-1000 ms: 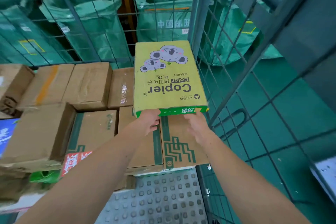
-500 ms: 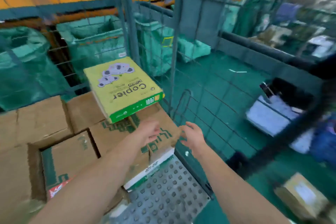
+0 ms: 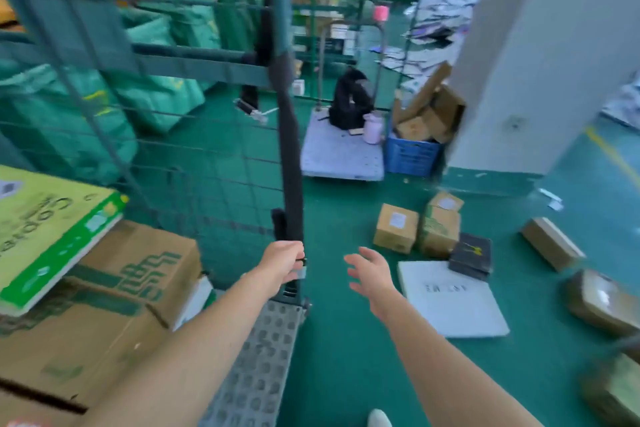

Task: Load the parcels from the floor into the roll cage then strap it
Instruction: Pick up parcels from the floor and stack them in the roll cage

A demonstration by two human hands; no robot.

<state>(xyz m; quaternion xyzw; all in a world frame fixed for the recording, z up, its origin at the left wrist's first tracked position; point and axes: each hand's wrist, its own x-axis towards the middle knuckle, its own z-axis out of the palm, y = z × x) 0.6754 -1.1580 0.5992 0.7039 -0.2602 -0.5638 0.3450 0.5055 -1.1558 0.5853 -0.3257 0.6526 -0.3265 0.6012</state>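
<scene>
the left hand (image 3: 282, 265) is curled round the black strap (image 3: 291, 156) hanging down the roll cage (image 3: 194, 61) corner post. the right hand (image 3: 372, 274) hovers empty just right of it, fingers spread. parcels (image 3: 396, 227) lie on the green floor (image 3: 346, 357) further right. the copier box (image 3: 45, 229) rests on cartons (image 3: 138, 274) inside the cage, at left.

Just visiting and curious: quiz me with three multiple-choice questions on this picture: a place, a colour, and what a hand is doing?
1. The yellow-green copier box lies: A on a shelf; B on cardboard boxes in the roll cage; C on a conveyor.
2. The flat square parcel on the floor is: A red; B orange; C white.
3. The right hand is: A open, empty; B holding a box; C pinching a label.
Answers: B, the boxes lie under it; C, white against green; A, fingers spread, while the left hand grips the black strap.
</scene>
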